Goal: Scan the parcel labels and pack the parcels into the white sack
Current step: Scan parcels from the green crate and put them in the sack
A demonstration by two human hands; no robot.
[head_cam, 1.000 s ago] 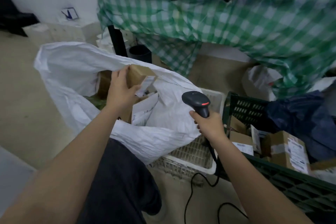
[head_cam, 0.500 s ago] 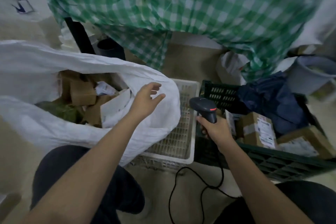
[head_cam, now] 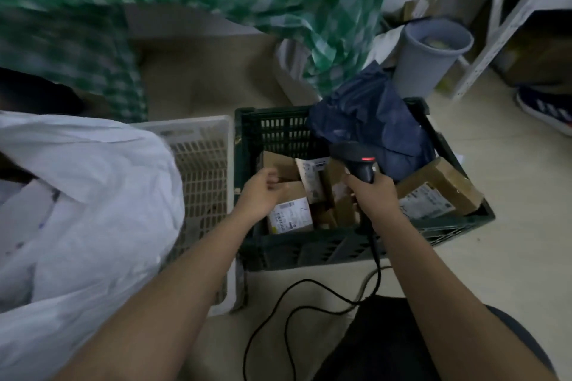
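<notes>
Sack: I see it at my far left, lying against the near side of an openwork basket.
Crate: just right of that basket, side by side with it.
Parcels: inside the crate; one labelled parcel sits at its near left, another parcel at its right end.
Crumpled bag: on top of the crate's far right corner.
Bin: behind the crate, to the right.
My left hand: inside the crate, on the near-left parcel.
My right hand: over the crate's middle, holding the scanner.
Cable: trails from the scanner to the floor before the crate.
</notes>
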